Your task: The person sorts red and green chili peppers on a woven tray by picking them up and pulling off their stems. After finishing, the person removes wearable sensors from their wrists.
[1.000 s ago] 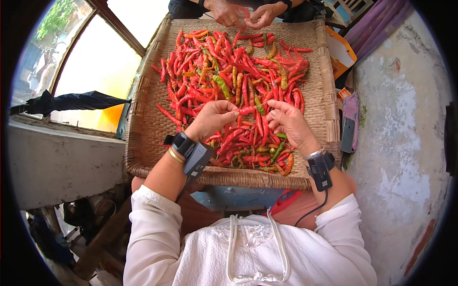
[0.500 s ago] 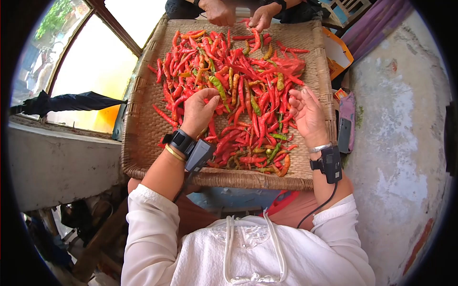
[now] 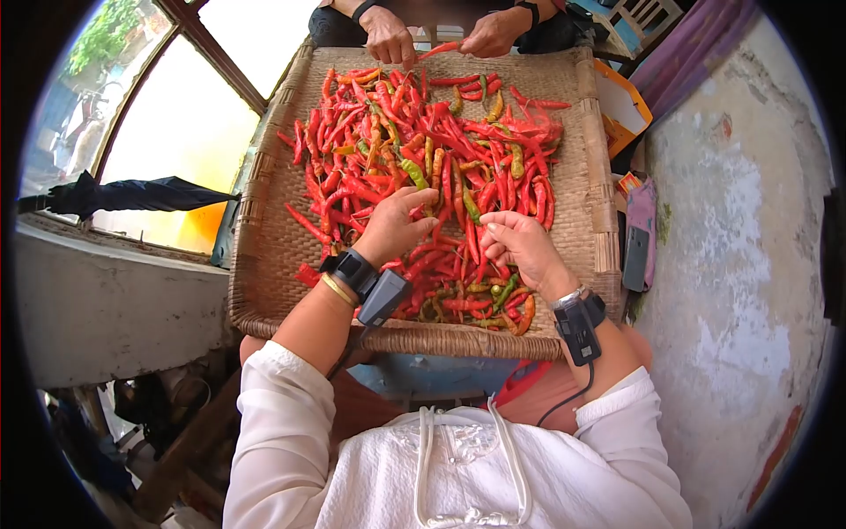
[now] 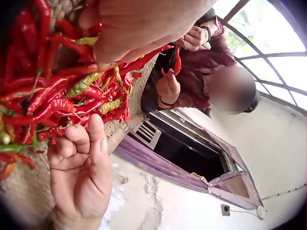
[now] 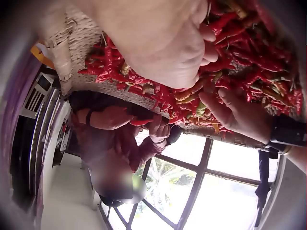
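Red, green and orange chilli peppers [image 3: 361, 188] lie heaped on a woven tray [image 3: 269, 256]. My left hand [image 3: 394, 231] is over the middle of the heap, thumb and forefinger apart beside a green pepper [image 3: 413, 174]; no held pepper shows. To its right, my right hand [image 3: 527, 249] hovers with loosely bent fingers near another green pepper [image 3: 471, 204]. The left wrist view shows that right hand [image 4: 79, 175] palm up, with nothing visible in it. The right wrist view shows the left hand's [image 5: 242, 117] spread thumb and fingers at the peppers.
Across the tray another person's hands [image 3: 492, 33] hold a red pepper [image 3: 441, 49]. A dark folded umbrella [image 3: 163, 194] lies by the window at left. A phone [image 3: 635, 256] and an orange-edged box [image 3: 621, 101] are beside the tray's right edge, near the wall [image 3: 731, 264].
The red pepper between my hands a second ago is no longer there. My hands parted, then came nearer each other, the right moving back down and left. The other person's hands now stretch a pepper between them.
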Demonstrator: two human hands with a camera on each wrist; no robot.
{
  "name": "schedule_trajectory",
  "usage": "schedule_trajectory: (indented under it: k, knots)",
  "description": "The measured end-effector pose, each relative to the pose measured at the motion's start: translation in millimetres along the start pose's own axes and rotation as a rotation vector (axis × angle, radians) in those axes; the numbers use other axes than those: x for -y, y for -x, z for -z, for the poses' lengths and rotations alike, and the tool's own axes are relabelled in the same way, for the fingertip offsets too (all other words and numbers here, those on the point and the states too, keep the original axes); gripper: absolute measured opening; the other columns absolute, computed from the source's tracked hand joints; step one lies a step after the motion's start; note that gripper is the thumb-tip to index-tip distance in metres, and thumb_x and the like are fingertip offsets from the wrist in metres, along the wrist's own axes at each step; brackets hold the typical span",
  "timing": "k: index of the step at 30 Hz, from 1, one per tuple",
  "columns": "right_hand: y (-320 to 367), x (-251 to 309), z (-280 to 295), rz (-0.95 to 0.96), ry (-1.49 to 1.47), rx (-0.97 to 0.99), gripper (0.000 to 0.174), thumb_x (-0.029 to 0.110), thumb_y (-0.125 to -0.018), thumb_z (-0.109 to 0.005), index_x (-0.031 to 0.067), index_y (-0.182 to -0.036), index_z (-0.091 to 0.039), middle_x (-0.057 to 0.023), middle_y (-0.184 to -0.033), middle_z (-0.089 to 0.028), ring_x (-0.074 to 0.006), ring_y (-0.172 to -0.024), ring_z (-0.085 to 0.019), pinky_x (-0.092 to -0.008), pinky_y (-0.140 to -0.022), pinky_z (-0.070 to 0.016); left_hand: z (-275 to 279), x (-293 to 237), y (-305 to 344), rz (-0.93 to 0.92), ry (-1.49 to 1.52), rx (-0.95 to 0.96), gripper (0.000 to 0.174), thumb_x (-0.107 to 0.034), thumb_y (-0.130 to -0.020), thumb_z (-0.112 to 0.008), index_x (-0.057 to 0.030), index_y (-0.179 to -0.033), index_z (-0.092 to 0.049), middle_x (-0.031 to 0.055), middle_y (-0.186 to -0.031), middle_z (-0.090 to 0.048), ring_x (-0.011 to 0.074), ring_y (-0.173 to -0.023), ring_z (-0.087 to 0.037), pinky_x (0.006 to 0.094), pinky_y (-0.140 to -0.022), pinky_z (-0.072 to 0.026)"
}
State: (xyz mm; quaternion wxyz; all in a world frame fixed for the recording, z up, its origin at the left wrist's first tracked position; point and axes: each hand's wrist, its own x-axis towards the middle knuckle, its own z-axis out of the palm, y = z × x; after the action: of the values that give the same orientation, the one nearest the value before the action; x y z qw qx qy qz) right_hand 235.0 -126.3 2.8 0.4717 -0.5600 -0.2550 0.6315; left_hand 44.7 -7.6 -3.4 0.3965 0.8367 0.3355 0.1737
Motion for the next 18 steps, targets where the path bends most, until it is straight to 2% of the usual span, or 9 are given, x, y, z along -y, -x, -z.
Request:
schedule_trajectory:
  k: [2,5,6,9,12,14,16,17,18]
  knots:
    - [3,2,-5,0.010,0.037,-0.011,0.021,0.014,-0.085,-0.049,0.0013,-0.102,-0.051,-0.0030,-0.076,-0.057,-0.0069,-0.059,-0.054,-0.0175,-0.050,-0.0434,1,-14,4,-0.025,0.118,0.133,0.034,-0.013,-0.070,-0.064,-0.0044,-0.103,-0.057,0.0128,-0.091,-0.056,0.0276,-0.083,-0.056,0.0326,-0.072,-0.0454]
    - [4,1,-11,0.087,0.139,0.006,0.023,0.016,-0.084,-0.052,0.0010,-0.100,-0.053,-0.0008,-0.074,-0.056,-0.0055,-0.058,-0.052,-0.0167,-0.048,-0.0420,-13,-18,9,-0.383,0.078,0.205,0.029,-0.011,-0.071,-0.065,-0.0084,-0.099,-0.059,0.0094,-0.085,-0.056,0.0228,-0.073,-0.058,0.0307,-0.064,-0.0467]
    - [5,1,-12,0.087,0.141,0.011,0.023,0.016,-0.084,-0.052,0.0010,-0.100,-0.053,-0.0008,-0.074,-0.056,-0.0055,-0.058,-0.052,-0.0167,-0.048,-0.0420,-15,-20,12,-0.381,0.076,0.200,0.029,-0.011,-0.071,-0.065,-0.0084,-0.099,-0.059,0.0094,-0.085,-0.056,0.0228,-0.073,-0.058,0.0307,-0.064,-0.0467]
    - [6,3,-11,0.029,0.239,0.082,0.017,0.017,-0.081,-0.056,0.0030,-0.091,-0.056,0.0031,-0.066,-0.054,-0.0022,-0.053,-0.047,-0.0159,-0.045,-0.0383,-11,-36,16,-0.343,0.051,0.447,0.022,-0.010,-0.070,-0.064,-0.0088,-0.092,-0.061,0.0070,-0.084,-0.058,0.0223,-0.073,-0.058,0.0309,-0.064,-0.0473]
    - [7,3,-9,-0.045,0.202,0.088,0.014,0.017,-0.080,-0.057,0.0040,-0.086,-0.055,0.0034,-0.066,-0.053,-0.0017,-0.052,-0.047,-0.0153,-0.044,-0.0373,-14,-29,16,-0.354,0.132,0.473,0.020,-0.013,-0.069,-0.064,-0.0076,-0.088,-0.062,0.0090,-0.085,-0.059,0.0253,-0.077,-0.058,0.0338,-0.067,-0.0456]
    - [4,8,0,-0.039,0.180,0.096,0.011,0.016,-0.081,-0.056,0.0051,-0.083,-0.055,0.0028,-0.065,-0.054,-0.0022,-0.053,-0.049,-0.0153,-0.043,-0.0384,-14,-24,15,-0.370,0.196,0.410,0.017,-0.013,-0.070,-0.063,-0.0059,-0.086,-0.062,0.0092,-0.080,-0.059,0.0239,-0.074,-0.058,0.0329,-0.065,-0.0457]
    - [2,12,9,0.198,-0.093,-0.050,0.014,0.018,-0.083,-0.054,0.0045,-0.088,-0.053,-0.0002,-0.069,-0.056,-0.0042,-0.055,-0.052,-0.0157,-0.044,-0.0410,-7,-25,11,-0.181,0.134,0.114,0.014,-0.012,-0.072,-0.061,-0.0035,-0.084,-0.061,0.0101,-0.073,-0.059,0.0225,-0.069,-0.059,0.0311,-0.061,-0.0456]
    - [1,16,11,0.195,-0.091,-0.050,0.014,0.018,-0.083,-0.054,0.0045,-0.088,-0.053,-0.0002,-0.069,-0.056,-0.0042,-0.055,-0.052,-0.0157,-0.044,-0.0410,0,-25,10,-0.033,0.142,0.002,0.013,-0.012,-0.074,-0.060,-0.0019,-0.082,-0.061,0.0108,-0.069,-0.059,0.0213,-0.065,-0.058,0.0300,-0.059,-0.0451]
    - [2,22,12,0.250,-0.234,-0.153,0.018,0.018,-0.084,-0.053,0.0035,-0.092,-0.051,-0.0022,-0.071,-0.057,-0.0054,-0.057,-0.054,-0.0161,-0.045,-0.0421,-2,-18,8,-0.038,0.216,-0.223,0.013,-0.012,-0.075,-0.060,-0.0011,-0.082,-0.061,0.0090,-0.071,-0.060,0.0187,-0.065,-0.058,0.0290,-0.059,-0.0453]
